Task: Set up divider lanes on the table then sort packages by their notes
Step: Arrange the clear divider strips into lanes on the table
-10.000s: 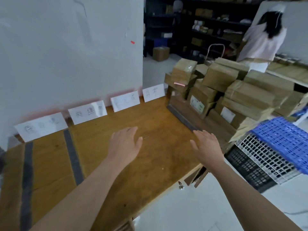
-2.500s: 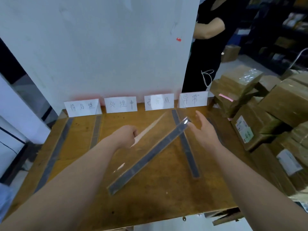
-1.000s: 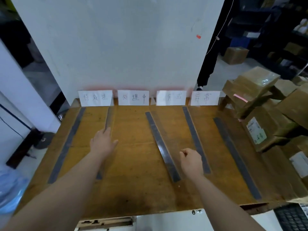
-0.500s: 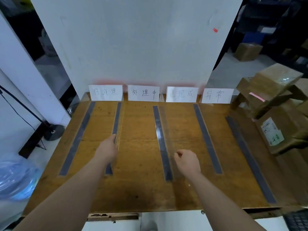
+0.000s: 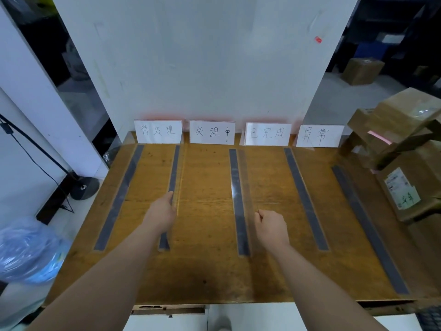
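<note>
Several clear dividers with dark base strips lie front to back on the wooden table (image 5: 207, 271). My left hand (image 5: 162, 212) rests with straight fingers along the second divider (image 5: 174, 168). My right hand (image 5: 270, 226) is curled and pinches the clear upright wall of the third divider (image 5: 235, 177). More dividers lie to the right, a fourth divider (image 5: 300, 187) and a fifth divider (image 5: 353, 201), and one runs along the left edge (image 5: 124, 187). White label cards (image 5: 212, 132) stand along the back. Brown packages (image 5: 405, 187) are stacked at the right; one carries a pink note (image 5: 377, 136).
A white board (image 5: 202, 68) rises behind the label cards. A blue plastic bag (image 5: 26, 252) and a black stand base (image 5: 83, 188) sit on the floor to the left. A cardboard box (image 5: 362, 70) stands on the floor far right.
The third divider, held slanted across the table 2.5 s ago, now lies straight in line with the others. Over the last half second both hands have barely moved.
</note>
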Action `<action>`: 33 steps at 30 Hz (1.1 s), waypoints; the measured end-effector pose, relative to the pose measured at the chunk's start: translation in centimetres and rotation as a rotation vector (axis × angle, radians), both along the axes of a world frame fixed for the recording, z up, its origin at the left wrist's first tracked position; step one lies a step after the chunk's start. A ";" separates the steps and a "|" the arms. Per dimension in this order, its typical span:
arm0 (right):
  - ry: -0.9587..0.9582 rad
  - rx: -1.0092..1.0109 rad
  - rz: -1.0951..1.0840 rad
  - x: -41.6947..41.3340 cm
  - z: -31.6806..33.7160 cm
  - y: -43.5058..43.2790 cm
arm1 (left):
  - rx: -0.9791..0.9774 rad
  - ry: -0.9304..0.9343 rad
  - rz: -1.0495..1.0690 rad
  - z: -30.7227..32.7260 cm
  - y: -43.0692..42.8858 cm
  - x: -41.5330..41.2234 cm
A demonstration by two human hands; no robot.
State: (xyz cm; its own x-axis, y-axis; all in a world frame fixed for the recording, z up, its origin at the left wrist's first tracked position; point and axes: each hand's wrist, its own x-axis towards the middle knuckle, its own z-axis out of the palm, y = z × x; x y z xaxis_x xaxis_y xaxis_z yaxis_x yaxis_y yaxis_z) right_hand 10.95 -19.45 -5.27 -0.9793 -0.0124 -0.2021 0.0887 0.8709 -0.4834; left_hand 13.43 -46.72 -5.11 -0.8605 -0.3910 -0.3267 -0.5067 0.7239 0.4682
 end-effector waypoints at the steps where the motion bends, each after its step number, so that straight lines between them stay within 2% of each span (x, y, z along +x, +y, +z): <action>1: -0.003 -0.004 0.002 -0.1 0.0 -0.2 | 0.003 0.002 -0.002 0.1 0.0 0.1; 23: 0.016 -0.011 0.053 -1.8 0.1 0.4 | 0.008 0.009 0.020 0.6 0.3 0.5; 33: 0.001 -0.086 0.077 -1.8 0.0 1.0 | 0.009 -0.003 0.015 0.9 0.4 0.6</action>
State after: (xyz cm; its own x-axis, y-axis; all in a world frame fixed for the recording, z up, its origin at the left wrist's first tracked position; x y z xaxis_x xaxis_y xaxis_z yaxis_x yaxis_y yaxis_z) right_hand 9.10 -18.44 -5.26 -0.9750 -0.1050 -0.1958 0.0223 0.8307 -0.5563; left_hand 14.05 -46.36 -4.20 -0.8534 -0.4012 -0.3329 -0.5192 0.7116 0.4733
